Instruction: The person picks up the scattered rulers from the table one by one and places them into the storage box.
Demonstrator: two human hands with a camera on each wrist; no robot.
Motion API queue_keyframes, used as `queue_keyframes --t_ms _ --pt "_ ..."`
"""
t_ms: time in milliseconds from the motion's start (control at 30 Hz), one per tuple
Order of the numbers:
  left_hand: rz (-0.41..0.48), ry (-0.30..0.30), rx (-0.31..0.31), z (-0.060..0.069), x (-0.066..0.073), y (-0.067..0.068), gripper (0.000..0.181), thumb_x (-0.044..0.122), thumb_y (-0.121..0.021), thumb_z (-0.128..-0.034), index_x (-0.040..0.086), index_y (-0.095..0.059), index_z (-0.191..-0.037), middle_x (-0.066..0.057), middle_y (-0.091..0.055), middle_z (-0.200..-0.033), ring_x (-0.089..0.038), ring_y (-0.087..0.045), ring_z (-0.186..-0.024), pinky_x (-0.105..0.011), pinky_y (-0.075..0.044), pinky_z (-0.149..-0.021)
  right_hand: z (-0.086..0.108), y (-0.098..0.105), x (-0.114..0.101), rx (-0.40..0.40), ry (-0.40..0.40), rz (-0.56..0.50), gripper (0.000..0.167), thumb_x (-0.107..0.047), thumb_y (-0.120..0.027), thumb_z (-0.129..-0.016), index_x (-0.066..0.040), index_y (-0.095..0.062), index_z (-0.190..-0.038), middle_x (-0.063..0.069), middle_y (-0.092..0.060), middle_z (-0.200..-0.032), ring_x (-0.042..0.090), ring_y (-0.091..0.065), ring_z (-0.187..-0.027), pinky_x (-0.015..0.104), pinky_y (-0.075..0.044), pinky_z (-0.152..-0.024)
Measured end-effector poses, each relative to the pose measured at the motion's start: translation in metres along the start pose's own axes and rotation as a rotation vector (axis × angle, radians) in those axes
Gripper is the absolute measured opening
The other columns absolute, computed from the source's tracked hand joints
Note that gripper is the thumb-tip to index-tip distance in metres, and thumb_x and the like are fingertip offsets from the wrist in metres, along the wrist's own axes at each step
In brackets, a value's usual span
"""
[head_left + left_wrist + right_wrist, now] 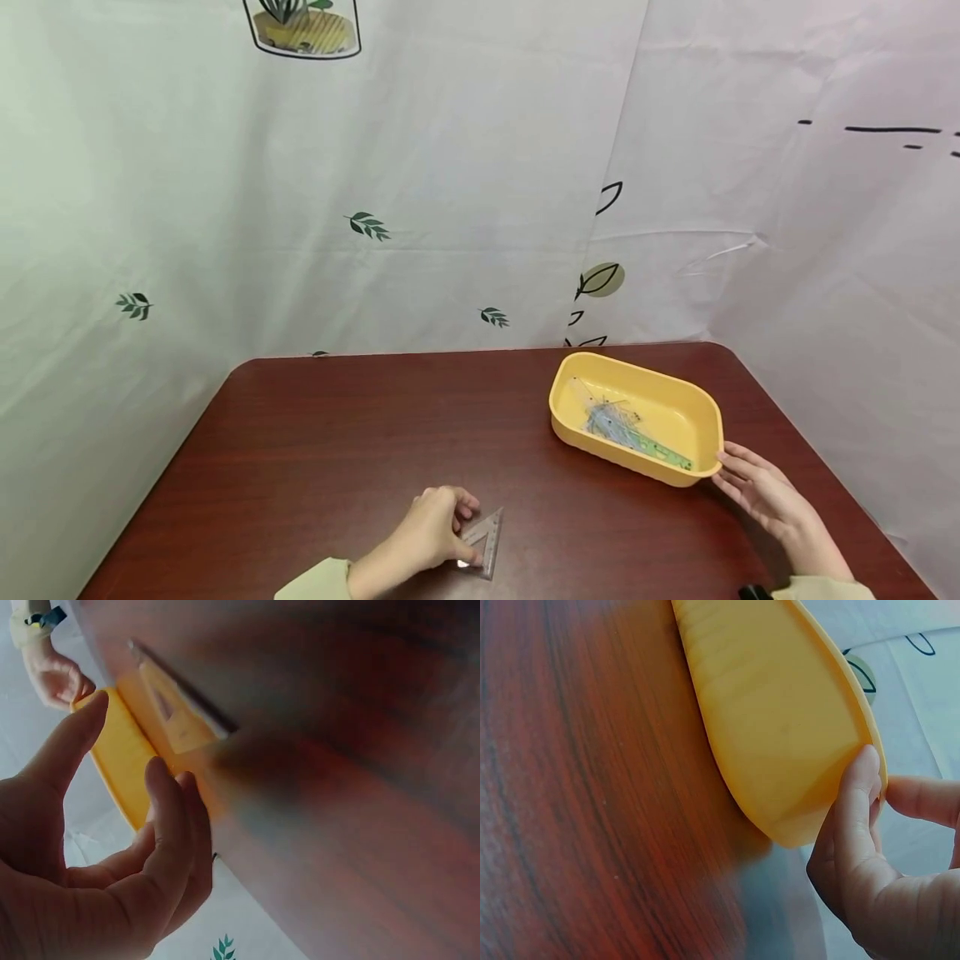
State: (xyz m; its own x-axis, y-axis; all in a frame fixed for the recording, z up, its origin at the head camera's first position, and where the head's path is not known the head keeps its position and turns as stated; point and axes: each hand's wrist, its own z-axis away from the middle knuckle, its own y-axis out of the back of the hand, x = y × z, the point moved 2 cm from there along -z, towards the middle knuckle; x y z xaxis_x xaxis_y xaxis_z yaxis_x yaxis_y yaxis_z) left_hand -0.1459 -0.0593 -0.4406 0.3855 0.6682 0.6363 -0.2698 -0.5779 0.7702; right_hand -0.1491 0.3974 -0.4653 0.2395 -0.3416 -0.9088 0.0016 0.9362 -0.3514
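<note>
A clear triangular set square (492, 543) lies on the dark red-brown table near the front. Over its left side is my left hand (435, 529), thumb and fingers apart. In the left wrist view the set square (196, 697) shows beyond the fingertips, with a gap between thumb and fingers. At the right stands a yellow plastic basket (637, 371). My right hand (772, 500) pinches the rim at its near right corner. The right wrist view shows fingers against the outer wall and the thumb at the rim. Inside the basket lies a green ruler (660, 450).
Beside the green ruler in the basket are a clear ruler (581, 392) and a tangle of bluish clear pieces (611, 423). The wooden table (360, 433) has rounded far corners. A white patterned cloth (420, 167) hangs behind it and along both sides.
</note>
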Motion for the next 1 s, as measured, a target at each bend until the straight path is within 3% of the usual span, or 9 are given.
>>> queue_keyframes --t_ms 167,267,367,567,733,1000 --pt "-0.156 -0.014 -0.016 0.004 0.005 -0.007 0.060 0.030 -0.095 -0.0464 0.005 -0.070 -0.095 0.002 -0.062 -0.083 -0.008 -0.055 -0.071 -0.029 -0.047 -0.065 -0.001 0.001 0.000 -0.003 0.003 -0.004 0.030 -0.006 -0.044 -0.101 -0.026 -0.065 -0.095 -0.008 -0.066 -0.095 0.005 -0.063 -0.086 0.019 -0.055 -0.078" --pt "-0.243 -0.023 0.006 0.007 0.009 -0.011 0.067 0.034 -0.096 -0.0436 0.003 -0.069 -0.096 -0.001 -0.059 -0.085 -0.015 -0.056 -0.074 -0.031 -0.049 -0.061 -0.002 0.001 0.000 0.015 -0.004 0.011 0.029 -0.007 -0.045 -0.100 -0.028 -0.065 -0.095 -0.009 -0.065 -0.095 0.005 -0.063 -0.086 0.018 -0.055 -0.077" --pt "-0.284 -0.014 0.026 0.010 0.012 -0.016 0.067 0.034 -0.096 -0.0425 0.003 -0.066 -0.094 0.000 -0.053 -0.083 -0.014 -0.051 -0.072 -0.028 -0.046 -0.055 -0.002 0.002 0.001 0.037 -0.015 0.031 0.028 -0.008 -0.046 -0.100 -0.029 -0.064 -0.094 -0.009 -0.064 -0.094 0.004 -0.063 -0.086 0.018 -0.055 -0.078" --pt "-0.317 -0.018 0.033 0.013 0.015 -0.019 0.055 0.032 -0.095 -0.0450 0.007 -0.063 -0.082 0.003 -0.046 -0.078 -0.009 -0.044 -0.067 -0.024 -0.040 -0.051 -0.001 0.003 0.002 0.042 -0.022 0.037 0.027 -0.008 -0.046 -0.100 -0.029 -0.063 -0.094 -0.008 -0.064 -0.094 0.004 -0.063 -0.087 0.018 -0.055 -0.078" --pt "-0.335 -0.020 0.049 0.012 0.014 -0.018 0.056 0.034 -0.095 -0.0434 0.007 -0.064 -0.082 0.002 -0.048 -0.077 -0.012 -0.048 -0.067 -0.027 -0.043 -0.051 0.000 0.003 0.002 0.030 -0.012 0.027 0.028 -0.007 -0.045 -0.100 -0.028 -0.063 -0.095 -0.007 -0.064 -0.094 0.005 -0.063 -0.087 0.018 -0.055 -0.078" --pt "-0.331 0.013 0.024 0.007 0.011 -0.015 0.052 0.036 -0.094 -0.0393 0.010 -0.072 -0.079 0.001 -0.057 -0.077 -0.014 -0.053 -0.066 -0.030 -0.045 -0.051 0.000 0.000 0.000 0.004 0.001 0.012 0.029 -0.007 -0.044 -0.101 -0.027 -0.064 -0.095 -0.008 -0.065 -0.095 0.005 -0.063 -0.087 0.018 -0.055 -0.078"
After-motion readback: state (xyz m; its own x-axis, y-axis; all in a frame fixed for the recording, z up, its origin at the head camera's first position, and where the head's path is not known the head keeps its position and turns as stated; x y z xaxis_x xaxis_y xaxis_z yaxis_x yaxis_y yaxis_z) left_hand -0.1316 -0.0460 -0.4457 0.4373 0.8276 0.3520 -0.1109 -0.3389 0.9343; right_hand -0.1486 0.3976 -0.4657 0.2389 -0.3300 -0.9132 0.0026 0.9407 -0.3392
